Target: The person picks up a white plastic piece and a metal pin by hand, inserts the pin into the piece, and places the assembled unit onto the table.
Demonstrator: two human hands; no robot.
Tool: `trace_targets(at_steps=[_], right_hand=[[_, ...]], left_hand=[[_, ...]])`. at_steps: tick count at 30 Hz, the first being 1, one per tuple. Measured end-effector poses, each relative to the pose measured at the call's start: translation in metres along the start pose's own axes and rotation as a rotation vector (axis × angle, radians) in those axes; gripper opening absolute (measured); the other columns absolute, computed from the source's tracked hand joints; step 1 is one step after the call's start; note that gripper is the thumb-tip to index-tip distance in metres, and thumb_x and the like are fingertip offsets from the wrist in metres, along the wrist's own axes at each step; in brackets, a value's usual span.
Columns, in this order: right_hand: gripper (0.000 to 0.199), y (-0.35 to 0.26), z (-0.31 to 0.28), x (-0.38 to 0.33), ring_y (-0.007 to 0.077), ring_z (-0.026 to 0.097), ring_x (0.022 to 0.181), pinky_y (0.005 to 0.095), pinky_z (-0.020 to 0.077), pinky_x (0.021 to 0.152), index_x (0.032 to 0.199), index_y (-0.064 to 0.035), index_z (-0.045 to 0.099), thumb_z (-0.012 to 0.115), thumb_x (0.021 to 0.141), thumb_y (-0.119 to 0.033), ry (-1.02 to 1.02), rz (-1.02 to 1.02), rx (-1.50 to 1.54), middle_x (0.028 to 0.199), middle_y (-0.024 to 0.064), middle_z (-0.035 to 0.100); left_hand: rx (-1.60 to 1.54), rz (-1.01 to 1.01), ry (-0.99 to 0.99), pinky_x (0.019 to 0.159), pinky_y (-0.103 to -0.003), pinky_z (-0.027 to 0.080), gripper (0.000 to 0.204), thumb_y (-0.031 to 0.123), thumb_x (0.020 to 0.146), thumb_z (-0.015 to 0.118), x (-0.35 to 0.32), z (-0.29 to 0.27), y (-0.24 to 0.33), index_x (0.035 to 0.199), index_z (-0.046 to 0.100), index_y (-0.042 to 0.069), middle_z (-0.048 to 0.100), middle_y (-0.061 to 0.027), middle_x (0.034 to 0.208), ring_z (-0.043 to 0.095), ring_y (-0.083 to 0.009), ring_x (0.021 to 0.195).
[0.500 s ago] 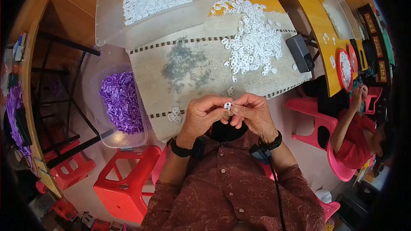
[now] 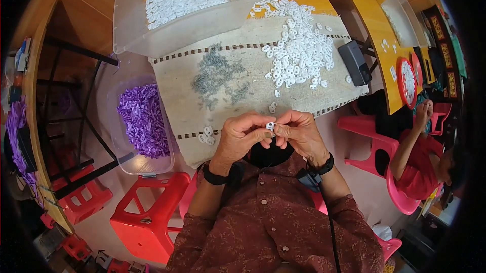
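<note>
Between the fingertips of both hands, just past the table's near edge, is a small white oval plastic piece (image 2: 270,126) with dark holes. My left hand (image 2: 244,134) pinches it from the left, and my right hand (image 2: 299,134) pinches it from the right. Fingertips hide part of the piece. On the cloth ahead lies a scattered pile of small grey metal springs or pins (image 2: 215,75), too small to tell which. A large heap of similar white pieces (image 2: 301,50) spreads to its right. A few white pieces (image 2: 206,136) lie left of my left hand.
A clear bin (image 2: 192,22) of white pieces stands at the back left. A tub of purple pieces (image 2: 144,121) sits left of the table, near a red stool (image 2: 147,217). A black box (image 2: 354,63) rests at the right edge. Another person (image 2: 422,156) sits at right.
The white piece has turned slightly between my fingertips, showing more of its holes. Both hands stay in nearly the same place.
</note>
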State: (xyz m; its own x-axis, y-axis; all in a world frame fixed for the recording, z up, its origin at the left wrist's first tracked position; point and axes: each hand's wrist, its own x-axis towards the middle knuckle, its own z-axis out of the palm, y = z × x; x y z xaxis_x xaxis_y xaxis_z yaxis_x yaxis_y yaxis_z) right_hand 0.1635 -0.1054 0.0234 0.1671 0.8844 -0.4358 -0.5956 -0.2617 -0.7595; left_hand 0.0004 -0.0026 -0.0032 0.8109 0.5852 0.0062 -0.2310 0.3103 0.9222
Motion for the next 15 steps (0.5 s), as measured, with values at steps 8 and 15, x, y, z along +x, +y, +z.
trace_targets(at_steps=[8,15], right_hand=[[0.009,-0.0013,0.0040,-0.0011,0.0123,0.064,0.058,0.0211,0.0536,0.048,0.088,0.0028,0.066,0.070,0.084,-0.005,0.001,0.015,0.002,0.076,0.0099,0.066],[0.009,-0.0019,0.0026,-0.0004,0.0132,0.065,0.056,0.0217,0.0542,0.048,0.086,0.0033,0.065,0.069,0.084,-0.005,-0.005,0.057,0.038,0.074,0.0110,0.066]], left_hand=[[-0.040,-0.003,-0.010,0.059,-0.024,0.056,0.022,-0.002,0.086,0.064,-0.0002,-0.0001,-0.0010,0.108,0.064,-0.005,0.065,-0.0083,0.089,0.064,-0.0120,0.070],[-0.030,-0.007,-0.021,0.057,-0.023,0.053,0.021,-0.004,0.086,0.063,0.0004,0.0010,0.0036,0.108,0.064,-0.005,0.064,-0.0083,0.084,0.064,-0.0129,0.066]])
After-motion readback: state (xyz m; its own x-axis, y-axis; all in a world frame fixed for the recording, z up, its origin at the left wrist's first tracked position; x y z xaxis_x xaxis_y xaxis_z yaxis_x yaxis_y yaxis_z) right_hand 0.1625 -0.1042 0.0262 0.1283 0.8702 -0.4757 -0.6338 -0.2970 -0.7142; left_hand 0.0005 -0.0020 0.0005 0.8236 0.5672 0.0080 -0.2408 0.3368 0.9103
